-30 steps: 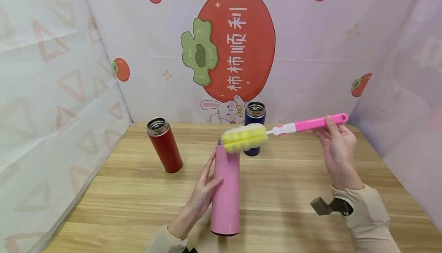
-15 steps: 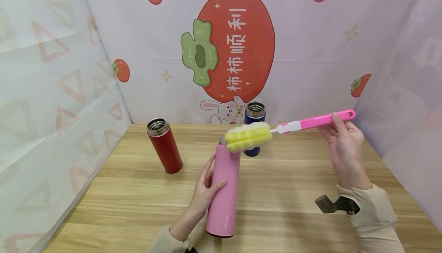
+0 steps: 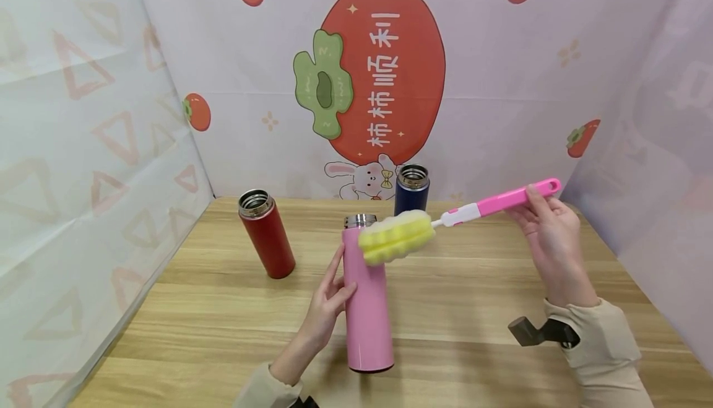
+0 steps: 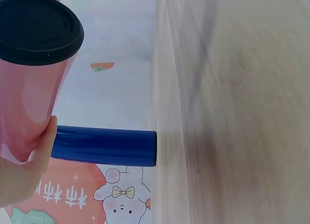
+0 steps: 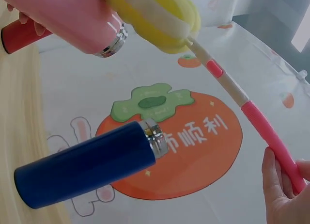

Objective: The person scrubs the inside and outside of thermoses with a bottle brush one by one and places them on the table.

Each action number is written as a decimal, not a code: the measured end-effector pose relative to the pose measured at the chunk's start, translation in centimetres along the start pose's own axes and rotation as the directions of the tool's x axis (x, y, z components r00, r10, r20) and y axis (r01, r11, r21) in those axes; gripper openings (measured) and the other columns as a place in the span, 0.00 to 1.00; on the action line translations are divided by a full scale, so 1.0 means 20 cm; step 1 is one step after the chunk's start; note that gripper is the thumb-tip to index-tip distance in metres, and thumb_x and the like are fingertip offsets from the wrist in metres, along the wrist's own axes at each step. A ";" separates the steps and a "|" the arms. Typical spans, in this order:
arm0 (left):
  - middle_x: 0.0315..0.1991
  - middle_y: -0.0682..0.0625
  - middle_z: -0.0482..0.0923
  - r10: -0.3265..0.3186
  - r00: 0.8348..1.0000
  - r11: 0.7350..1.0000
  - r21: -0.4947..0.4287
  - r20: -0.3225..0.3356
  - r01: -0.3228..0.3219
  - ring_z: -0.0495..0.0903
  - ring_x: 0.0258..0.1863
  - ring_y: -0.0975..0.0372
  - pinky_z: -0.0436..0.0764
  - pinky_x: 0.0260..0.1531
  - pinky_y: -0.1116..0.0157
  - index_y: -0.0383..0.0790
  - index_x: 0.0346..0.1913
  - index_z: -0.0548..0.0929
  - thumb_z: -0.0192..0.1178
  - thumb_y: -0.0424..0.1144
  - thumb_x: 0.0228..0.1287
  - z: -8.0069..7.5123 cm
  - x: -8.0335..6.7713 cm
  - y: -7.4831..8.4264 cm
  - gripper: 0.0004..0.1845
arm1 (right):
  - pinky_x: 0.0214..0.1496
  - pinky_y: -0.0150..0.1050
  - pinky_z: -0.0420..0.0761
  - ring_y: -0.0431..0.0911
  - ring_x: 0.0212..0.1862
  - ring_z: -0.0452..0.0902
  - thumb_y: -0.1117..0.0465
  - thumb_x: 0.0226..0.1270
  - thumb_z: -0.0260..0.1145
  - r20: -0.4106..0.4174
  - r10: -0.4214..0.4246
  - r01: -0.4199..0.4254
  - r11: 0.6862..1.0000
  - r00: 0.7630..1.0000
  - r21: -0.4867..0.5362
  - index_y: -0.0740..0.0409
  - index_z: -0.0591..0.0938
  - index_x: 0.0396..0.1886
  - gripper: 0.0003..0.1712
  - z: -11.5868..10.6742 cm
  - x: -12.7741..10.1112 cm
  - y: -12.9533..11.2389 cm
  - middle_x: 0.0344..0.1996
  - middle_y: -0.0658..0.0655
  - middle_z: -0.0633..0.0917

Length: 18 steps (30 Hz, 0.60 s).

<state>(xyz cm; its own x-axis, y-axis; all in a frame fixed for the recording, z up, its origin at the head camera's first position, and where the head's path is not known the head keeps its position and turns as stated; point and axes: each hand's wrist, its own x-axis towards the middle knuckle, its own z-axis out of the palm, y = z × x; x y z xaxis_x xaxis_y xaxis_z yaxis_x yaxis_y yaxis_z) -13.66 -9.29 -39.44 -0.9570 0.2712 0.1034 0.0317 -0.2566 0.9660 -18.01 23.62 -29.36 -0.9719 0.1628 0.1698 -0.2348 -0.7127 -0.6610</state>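
Observation:
My left hand (image 3: 325, 306) grips a pink thermos bottle (image 3: 367, 315) around its middle and holds it up off the table; its black base (image 4: 38, 30) shows in the left wrist view. A steel neck tops the bottle. My right hand (image 3: 551, 234) pinches the pink handle of a bottle brush (image 3: 515, 199) near its end. The brush's yellow and white sponge head (image 3: 397, 238) lies across the upper side of the pink bottle in the head view; whether they touch I cannot tell.
A red thermos bottle (image 3: 267, 238) without a lid stands at the left on the wooden table (image 3: 223, 334). Behind the brush stands a lidless blue thermos bottle (image 3: 411, 197), near the printed back curtain (image 3: 490, 142). Curtains also hang on both sides.
The pink bottle tilts the other way, its base swinging right and its neck coming into view. The brush shifts slightly right, then back left, with its sponge head lower now.

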 end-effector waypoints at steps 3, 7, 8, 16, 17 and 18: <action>0.57 0.36 0.63 -0.009 1.000 0.999 -0.044 -0.010 0.009 0.72 0.49 0.61 0.73 0.44 0.62 0.57 0.69 0.47 0.51 0.34 0.62 0.00 0.01 0.01 0.37 | 0.42 0.36 0.77 0.48 0.34 0.81 0.67 0.58 0.60 0.000 0.038 -0.038 0.998 0.999 -0.042 0.68 0.74 0.35 0.08 0.00 -0.01 0.01 0.28 0.62 0.82; 0.59 0.37 0.59 -0.008 1.000 0.997 -0.073 -0.015 0.007 0.71 0.49 0.62 0.74 0.43 0.64 0.58 0.69 0.45 0.50 0.34 0.62 0.00 0.02 0.02 0.37 | 0.42 0.36 0.76 0.46 0.35 0.81 0.66 0.57 0.61 0.010 0.098 -0.096 0.989 0.995 -0.112 0.67 0.76 0.35 0.08 -0.01 -0.01 0.03 0.28 0.61 0.83; 0.61 0.37 0.57 -0.008 1.000 0.997 -0.073 -0.018 0.006 0.70 0.50 0.63 0.74 0.43 0.64 0.58 0.69 0.45 0.50 0.34 0.62 0.00 0.02 0.02 0.37 | 0.43 0.35 0.76 0.46 0.36 0.81 0.66 0.57 0.61 0.017 0.108 -0.105 0.986 0.994 -0.129 0.67 0.76 0.36 0.08 -0.01 -0.01 0.03 0.29 0.61 0.83; 0.65 0.40 0.50 -0.009 0.999 0.998 -0.067 -0.030 0.007 0.66 0.55 0.57 0.73 0.44 0.64 0.60 0.68 0.45 0.49 0.35 0.63 -0.01 0.04 0.02 0.36 | 0.40 0.34 0.77 0.45 0.34 0.81 0.66 0.61 0.57 0.103 0.145 -0.119 0.967 0.984 -0.224 0.65 0.78 0.33 0.06 -0.02 -0.02 0.05 0.28 0.59 0.84; 0.66 0.41 0.50 -0.012 0.999 0.998 -0.067 -0.035 0.010 0.65 0.56 0.56 0.73 0.44 0.63 0.61 0.68 0.45 0.49 0.35 0.63 -0.01 0.04 0.02 0.36 | 0.40 0.34 0.77 0.45 0.34 0.81 0.66 0.61 0.56 0.117 0.151 -0.120 0.964 0.982 -0.235 0.65 0.78 0.33 0.06 -0.02 -0.02 0.05 0.28 0.59 0.84; 0.66 0.42 0.49 -0.012 0.999 0.998 -0.066 -0.036 0.010 0.64 0.57 0.55 0.73 0.45 0.63 0.61 0.68 0.45 0.49 0.35 0.63 -0.01 0.04 0.02 0.36 | 0.40 0.34 0.77 0.45 0.34 0.81 0.66 0.62 0.56 0.129 0.159 -0.124 0.961 0.979 -0.247 0.65 0.79 0.33 0.06 -0.02 -0.03 0.05 0.29 0.59 0.84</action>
<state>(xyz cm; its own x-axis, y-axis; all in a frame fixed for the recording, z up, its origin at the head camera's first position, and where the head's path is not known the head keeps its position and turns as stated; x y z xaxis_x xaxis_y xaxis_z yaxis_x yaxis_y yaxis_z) -14.48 -9.44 -38.99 -0.9671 0.2406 0.0827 0.0030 -0.3144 0.9493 -17.76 23.05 -30.49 -0.9870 -0.0419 0.1554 -0.1090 -0.5364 -0.8369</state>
